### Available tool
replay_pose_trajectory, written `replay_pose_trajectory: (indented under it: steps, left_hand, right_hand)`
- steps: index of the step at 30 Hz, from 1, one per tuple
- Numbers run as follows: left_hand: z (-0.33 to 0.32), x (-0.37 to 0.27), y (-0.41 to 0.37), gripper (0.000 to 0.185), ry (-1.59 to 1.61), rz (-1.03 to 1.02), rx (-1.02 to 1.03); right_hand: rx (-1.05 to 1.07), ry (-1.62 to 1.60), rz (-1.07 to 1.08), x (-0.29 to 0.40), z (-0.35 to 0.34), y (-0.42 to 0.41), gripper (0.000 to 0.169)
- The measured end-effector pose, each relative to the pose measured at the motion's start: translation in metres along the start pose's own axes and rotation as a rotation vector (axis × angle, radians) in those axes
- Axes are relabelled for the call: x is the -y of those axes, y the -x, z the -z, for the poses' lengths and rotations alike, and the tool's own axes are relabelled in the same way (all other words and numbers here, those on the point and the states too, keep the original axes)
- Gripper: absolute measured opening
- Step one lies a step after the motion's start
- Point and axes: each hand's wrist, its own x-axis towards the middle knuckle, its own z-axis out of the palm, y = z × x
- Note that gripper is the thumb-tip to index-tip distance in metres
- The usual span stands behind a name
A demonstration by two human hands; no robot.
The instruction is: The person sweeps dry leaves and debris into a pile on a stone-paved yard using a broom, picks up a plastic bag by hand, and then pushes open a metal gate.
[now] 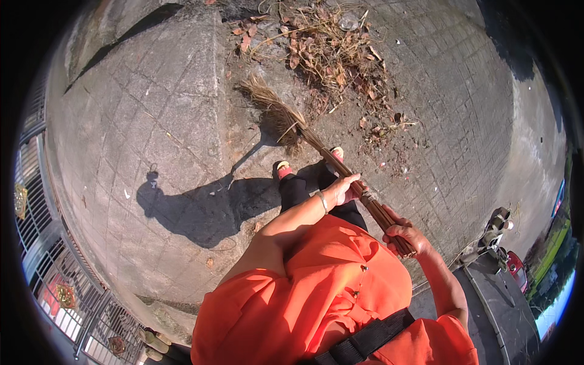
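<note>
A long broom [319,145] of bundled stalks slants across the view, its frayed bristle head [269,102] at the upper left over the paving. My left hand [341,190] grips the middle of its handle; a bracelet circles that wrist. My right hand [406,236] is closed around the handle's upper end, near the front of my orange shirt. Beyond the bristles, a heap of dry leaves and stalks [335,54] lies on the ground, with a clear plastic-looking piece [349,21] on its far part. The bristle head is apart from the main heap.
My sandalled feet [284,169] stand just below the broom. Scattered leaf bits [388,127] trail right of the heap. A barred metal gate [45,246] runs along the left rim. Several pots or similar objects [495,228] stand at the right, and a red vehicle [516,271] is beyond them.
</note>
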Motion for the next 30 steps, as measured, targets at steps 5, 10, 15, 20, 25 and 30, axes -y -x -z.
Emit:
replay_pose_trajectory:
  steps: [5, 10, 15, 20, 25, 30]
  left_hand:
    - [-0.079, -0.032, -0.018, 0.023, -0.088, -0.142, 0.085]
    - [-0.107, -0.090, 0.025, 0.021, -0.124, -0.372, -0.046]
    - [-0.080, -0.199, 0.055, 0.014, 0.016, -0.669, -0.204]
    - [-0.045, -0.329, 0.014, 0.011, -0.006, -0.659, -0.097]
    - [-0.112, -0.344, -0.019, 0.010, -0.195, -0.300, -0.163]
    - [-0.181, -0.299, 0.053, 0.013, -0.133, -0.014, 0.063]
  right_hand:
    - [-0.108, 0.376, 0.357, 0.010, -0.010, 0.014, 0.075]
    - [0.116, 0.098, 0.280, 0.064, -0.046, 0.015, 0.076]
    - [0.413, -0.005, 0.103, 0.152, -0.109, -0.081, 0.076]
    - [0.582, -0.454, 0.022, 0.239, -0.172, -0.157, 0.056]
    - [0.514, -0.766, 0.098, 0.282, -0.156, -0.118, 0.045]
    - [0.044, -0.210, 0.097, 0.281, -0.189, 0.001, 0.080]
